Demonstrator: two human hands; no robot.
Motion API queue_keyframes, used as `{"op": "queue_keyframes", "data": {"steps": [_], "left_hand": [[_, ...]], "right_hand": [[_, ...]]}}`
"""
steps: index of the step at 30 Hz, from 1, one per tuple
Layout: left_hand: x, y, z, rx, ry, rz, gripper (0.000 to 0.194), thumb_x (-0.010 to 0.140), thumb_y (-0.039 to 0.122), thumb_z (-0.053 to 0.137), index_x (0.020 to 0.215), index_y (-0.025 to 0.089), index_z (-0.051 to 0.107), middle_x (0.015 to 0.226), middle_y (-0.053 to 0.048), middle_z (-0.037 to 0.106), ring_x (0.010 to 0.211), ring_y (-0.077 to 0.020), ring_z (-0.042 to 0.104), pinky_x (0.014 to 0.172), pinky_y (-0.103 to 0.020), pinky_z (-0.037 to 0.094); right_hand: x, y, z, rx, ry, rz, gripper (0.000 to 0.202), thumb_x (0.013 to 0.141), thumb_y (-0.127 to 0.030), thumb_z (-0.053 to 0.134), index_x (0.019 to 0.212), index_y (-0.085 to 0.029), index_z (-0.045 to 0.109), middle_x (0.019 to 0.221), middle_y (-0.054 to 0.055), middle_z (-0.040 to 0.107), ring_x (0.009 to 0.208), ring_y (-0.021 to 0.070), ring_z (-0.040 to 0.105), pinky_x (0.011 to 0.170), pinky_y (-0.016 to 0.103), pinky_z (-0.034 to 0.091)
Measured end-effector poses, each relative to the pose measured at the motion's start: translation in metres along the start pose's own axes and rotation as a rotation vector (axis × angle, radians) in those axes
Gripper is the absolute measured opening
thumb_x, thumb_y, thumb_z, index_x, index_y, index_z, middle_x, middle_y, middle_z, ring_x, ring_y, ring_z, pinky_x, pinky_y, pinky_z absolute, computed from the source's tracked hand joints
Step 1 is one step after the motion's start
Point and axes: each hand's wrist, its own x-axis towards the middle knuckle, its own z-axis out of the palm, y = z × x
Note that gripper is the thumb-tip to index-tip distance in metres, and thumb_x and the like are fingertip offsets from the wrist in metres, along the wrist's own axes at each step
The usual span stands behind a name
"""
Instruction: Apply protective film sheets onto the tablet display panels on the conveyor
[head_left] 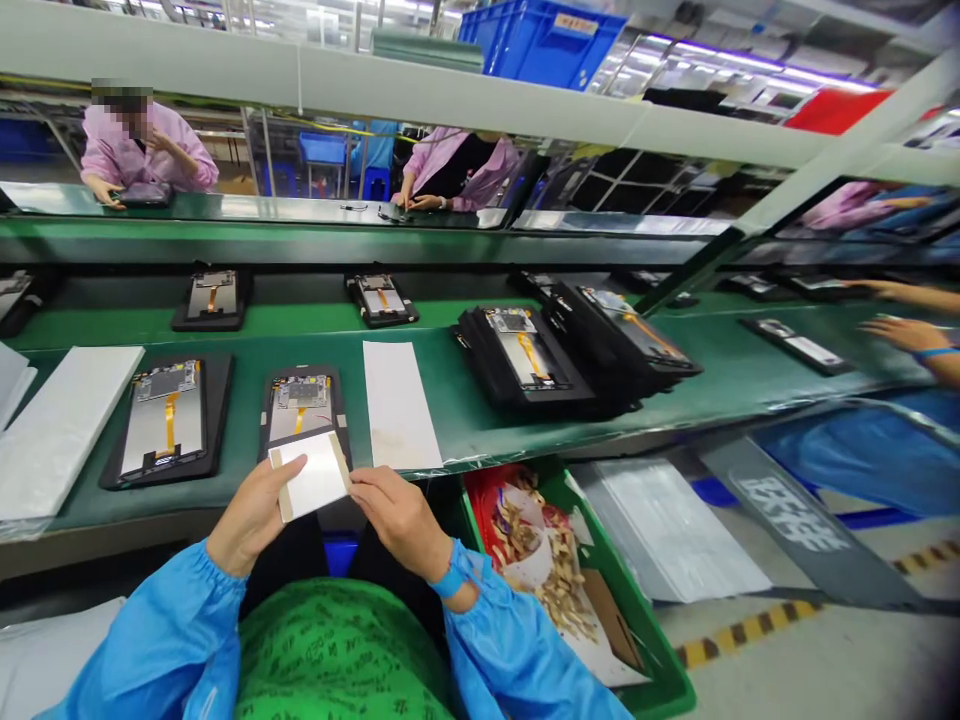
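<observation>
My left hand (251,515) grips a flat white rectangular slab (311,480) by its left side, thumb on top. Tan strips run along its left and right edges. At the right edge, my right hand (397,518) pinches the tan strip (342,458); whether any of it has lifted is too small to tell. Just beyond the slab lies an opened tablet (300,400) with a circuit board and an orange ribbon cable, its near end hidden. Another opened tablet (166,420) lies to its left on a black tray. A white sheet (401,405) lies to the right.
Stacked black trays holding opened tablets (525,360) stand right of centre. Further tablets (213,297) sit on the green conveyor (300,307) behind. White sheets (71,425) are piled at left. A green bin (660,665) with tan scraps stands below right. A co-worker's hands (904,330) reach in at far right.
</observation>
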Motion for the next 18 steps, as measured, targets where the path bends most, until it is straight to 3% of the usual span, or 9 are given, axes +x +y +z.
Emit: {"op": "queue_keyframes", "data": {"steps": [4, 7, 10, 14, 16, 18], "left_hand": [[0.000, -0.001, 0.006, 0.038, -0.081, 0.012, 0.053, 0.078, 0.023, 0.078, 0.127, 0.009, 0.063, 0.113, -0.016, 0.075, 0.106, -0.0318, 0.072, 0.093, -0.042, 0.058], [-0.005, -0.001, 0.006, 0.085, -0.193, 0.015, 0.054, 0.078, 0.027, 0.080, 0.127, 0.011, 0.064, 0.116, -0.015, 0.074, 0.111, -0.0317, 0.069, 0.096, -0.041, 0.056], [-0.010, 0.002, 0.001, 0.138, -0.313, -0.080, 0.050, 0.080, 0.028, 0.079, 0.125, 0.010, 0.066, 0.117, -0.017, 0.074, 0.112, -0.0324, 0.069, 0.096, -0.041, 0.056], [-0.006, 0.001, 0.001, 0.076, -0.277, -0.150, 0.045, 0.083, 0.024, 0.074, 0.124, 0.008, 0.066, 0.114, -0.017, 0.074, 0.109, -0.0312, 0.070, 0.096, -0.041, 0.056], [0.001, -0.003, 0.009, -0.005, -0.223, -0.142, 0.044, 0.086, 0.024, 0.070, 0.125, 0.007, 0.064, 0.112, -0.017, 0.075, 0.107, -0.0301, 0.071, 0.095, -0.041, 0.056], [0.009, -0.008, 0.019, -0.081, -0.217, -0.127, 0.045, 0.089, 0.024, 0.067, 0.130, 0.009, 0.060, 0.110, -0.016, 0.075, 0.104, -0.0280, 0.072, 0.093, -0.040, 0.057]], "right_hand": [[0.005, -0.006, -0.001, -0.164, -0.137, -0.087, 0.022, 0.097, -0.008, 0.045, 0.094, -0.020, 0.063, 0.100, 0.011, 0.069, 0.087, 0.0227, 0.062, 0.074, 0.039, 0.055], [0.009, -0.002, -0.003, -0.041, -0.154, -0.048, 0.021, 0.093, -0.008, 0.047, 0.085, -0.023, 0.060, 0.093, 0.007, 0.068, 0.086, 0.0212, 0.061, 0.075, 0.037, 0.054], [0.011, 0.017, -0.015, 0.182, 0.017, 0.219, 0.014, 0.089, -0.013, 0.050, 0.083, -0.022, 0.060, 0.093, 0.005, 0.069, 0.086, 0.0197, 0.063, 0.074, 0.034, 0.054], [0.008, 0.044, -0.038, 0.133, 0.485, 0.724, 0.009, 0.088, -0.024, 0.055, 0.085, -0.020, 0.062, 0.081, 0.003, 0.068, 0.070, 0.0178, 0.063, 0.065, 0.031, 0.052], [0.007, 0.041, -0.039, 0.039, 0.579, 0.732, 0.008, 0.089, -0.023, 0.055, 0.087, -0.019, 0.062, 0.081, 0.003, 0.068, 0.070, 0.0180, 0.063, 0.069, 0.032, 0.053], [0.006, 0.024, -0.030, 0.020, 0.453, 0.538, 0.011, 0.093, -0.018, 0.052, 0.093, -0.020, 0.063, 0.088, 0.006, 0.069, 0.080, 0.0194, 0.065, 0.077, 0.033, 0.054]]}}
